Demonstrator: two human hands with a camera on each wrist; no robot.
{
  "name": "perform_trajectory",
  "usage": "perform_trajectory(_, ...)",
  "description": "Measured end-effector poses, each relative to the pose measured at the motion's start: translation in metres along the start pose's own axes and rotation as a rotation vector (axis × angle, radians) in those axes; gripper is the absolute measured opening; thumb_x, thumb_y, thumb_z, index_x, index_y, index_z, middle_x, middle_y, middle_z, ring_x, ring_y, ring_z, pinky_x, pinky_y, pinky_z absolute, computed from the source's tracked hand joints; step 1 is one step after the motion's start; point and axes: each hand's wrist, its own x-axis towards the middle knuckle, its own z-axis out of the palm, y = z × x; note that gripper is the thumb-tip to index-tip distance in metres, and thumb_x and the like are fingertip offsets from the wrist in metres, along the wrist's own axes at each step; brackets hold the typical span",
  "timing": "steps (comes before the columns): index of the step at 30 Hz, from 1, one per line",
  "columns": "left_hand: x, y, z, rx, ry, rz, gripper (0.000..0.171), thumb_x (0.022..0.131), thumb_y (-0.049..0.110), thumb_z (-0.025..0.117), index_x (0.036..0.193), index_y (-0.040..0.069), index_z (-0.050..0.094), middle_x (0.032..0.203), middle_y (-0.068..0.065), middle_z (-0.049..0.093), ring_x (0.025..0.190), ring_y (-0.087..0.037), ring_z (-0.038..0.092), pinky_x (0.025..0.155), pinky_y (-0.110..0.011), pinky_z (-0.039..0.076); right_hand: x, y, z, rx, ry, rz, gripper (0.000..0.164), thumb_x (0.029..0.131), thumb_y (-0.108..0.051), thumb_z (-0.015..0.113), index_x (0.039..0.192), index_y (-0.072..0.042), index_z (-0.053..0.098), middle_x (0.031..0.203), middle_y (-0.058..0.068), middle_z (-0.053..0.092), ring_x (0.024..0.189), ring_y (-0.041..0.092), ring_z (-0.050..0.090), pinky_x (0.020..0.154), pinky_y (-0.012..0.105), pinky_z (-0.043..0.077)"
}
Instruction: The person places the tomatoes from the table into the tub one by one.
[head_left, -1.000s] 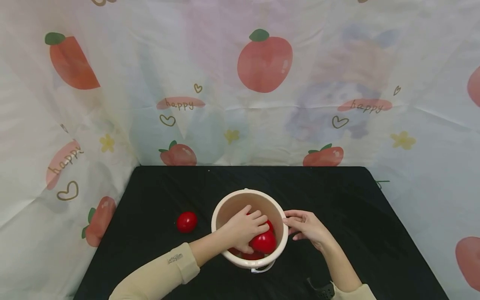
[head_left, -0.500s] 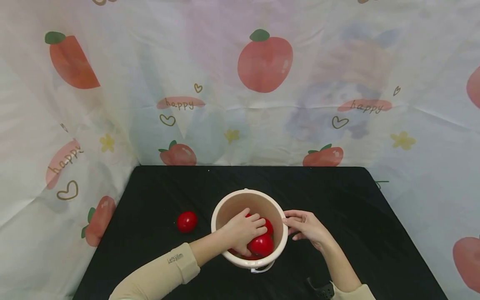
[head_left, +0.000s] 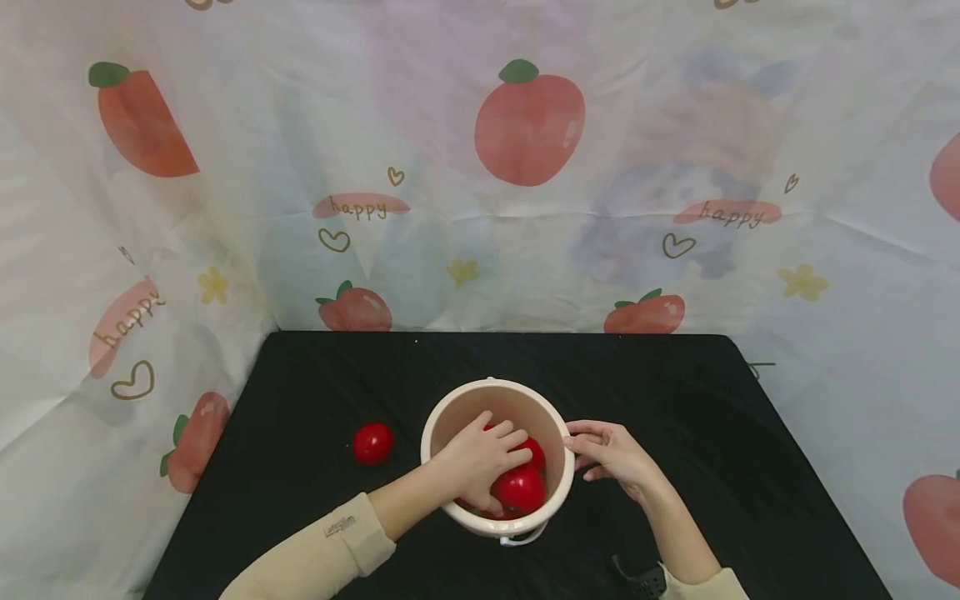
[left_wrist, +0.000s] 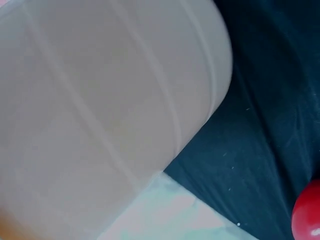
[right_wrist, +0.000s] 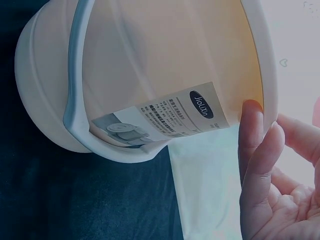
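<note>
A cream bucket [head_left: 450, 414] stands on the black table, with several glossy red balls [head_left: 519, 489] inside; they may be imitation fruit. My left hand [head_left: 480, 461] reaches down into it, fingers curved over the red balls and thumb at the near side of the front one. The left wrist view shows only the bucket's outer wall [left_wrist: 100, 90], so those fingertips are hidden there. At the right side, my right hand [head_left: 611, 454] pinches the bucket's rim [right_wrist: 267, 65] between thumb and fingers. Another red ball [head_left: 372, 443] lies on the table left of the bucket.
The bucket's white handle [right_wrist: 77, 75] hangs down on the near side, beside a printed label [right_wrist: 165, 117]. A black cloth [head_left: 675, 383] covers the table. Behind it hangs a pale curtain [head_left: 442, 275] printed with fruit and hearts.
Inside the bucket, the front red ball has shifted slightly left under my left hand, whose fingers moved a little. My right hand stays at the rim.
</note>
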Motion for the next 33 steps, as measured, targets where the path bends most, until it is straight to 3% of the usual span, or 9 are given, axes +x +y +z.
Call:
perform_trajectory(6,-0.012,-0.015,-0.019,-0.075,0.09,-0.079,0.079,0.06,0.065,0.068,0.125,0.027,0.047,0.127,0.004,0.047,0.114,-0.016,0.04,0.095,-0.039,0.036,0.0,0.0,0.0,0.003,-0.002,0.001,0.05,0.085,-0.023,0.064,0.121,0.009,0.05,0.094,0.01,0.067,0.068,0.016,0.062,0.056,0.026,0.053)
perform_trajectory(10,-0.028,-0.033,-0.025,-0.101,0.186,-0.17,0.077,0.061,0.064,0.067,0.125,0.025,0.05,0.126,0.002,0.048,0.114,-0.017,0.041,0.094,-0.041,0.038,0.0,-0.001,0.0,0.008,-0.001,0.004,0.049,0.085,-0.023,0.064,0.121,0.009,0.051,0.094,0.011,0.068,0.068,0.016,0.062,0.056,0.026,0.053)
perform_trajectory(13,-0.044,-0.049,-0.022,-0.08,0.248,-0.302,0.075,0.064,0.063,0.065,0.125,0.023,0.049,0.127,-0.001,0.048,0.114,-0.02,0.041,0.093,-0.043,0.037,0.0,-0.001,0.0,0.009,-0.002,0.004,0.049,0.085,-0.023,0.064,0.121,0.009,0.051,0.096,0.012,0.067,0.069,0.016,0.062,0.056,0.026,0.053)
perform_trajectory(16,-0.063,-0.065,-0.015,-0.07,0.266,-0.484,0.073,0.069,0.062,0.061,0.128,0.021,0.049,0.13,-0.005,0.047,0.116,-0.024,0.041,0.094,-0.047,0.035,0.0,-0.001,0.0,0.006,-0.001,0.005,0.05,0.085,-0.023,0.064,0.121,0.009,0.051,0.095,0.012,0.068,0.069,0.016,0.062,0.056,0.026,0.053)
perform_trajectory(20,-0.089,-0.083,0.003,-0.139,0.245,-0.721,0.074,0.073,0.061,0.058,0.132,0.018,0.046,0.134,-0.01,0.043,0.119,-0.03,0.038,0.096,-0.053,0.03,0.0,-0.001,0.0,0.004,0.0,0.003,0.049,0.085,-0.023,0.064,0.12,0.009,0.051,0.094,0.01,0.067,0.069,0.016,0.062,0.056,0.026,0.053)
perform_trajectory(24,-0.114,-0.094,0.032,-0.245,0.233,-0.884,0.076,0.075,0.06,0.058,0.134,0.015,0.044,0.134,-0.013,0.041,0.119,-0.033,0.036,0.096,-0.056,0.027,-0.001,-0.002,0.0,0.008,-0.006,0.001,0.049,0.086,-0.022,0.064,0.121,0.009,0.05,0.093,0.009,0.067,0.069,0.016,0.062,0.056,0.026,0.053)
perform_trajectory(28,-0.134,-0.094,0.063,-0.327,0.213,-0.973,0.078,0.074,0.059,0.06,0.134,0.013,0.042,0.134,-0.015,0.039,0.118,-0.036,0.035,0.094,-0.058,0.027,-0.001,-0.004,0.001,0.006,0.001,0.005,0.049,0.086,-0.022,0.064,0.121,0.009,0.05,0.094,0.009,0.068,0.069,0.016,0.062,0.056,0.026,0.053)
perform_trajectory(33,-0.148,-0.08,0.097,-0.395,0.198,-1.023,0.08,0.073,0.058,0.062,0.134,0.01,0.04,0.133,-0.017,0.039,0.117,-0.037,0.035,0.094,-0.061,0.027,0.0,-0.002,0.0,-0.003,0.006,0.008,0.048,0.085,-0.023,0.065,0.119,0.008,0.052,0.093,0.009,0.068,0.069,0.016,0.062,0.056,0.026,0.053)
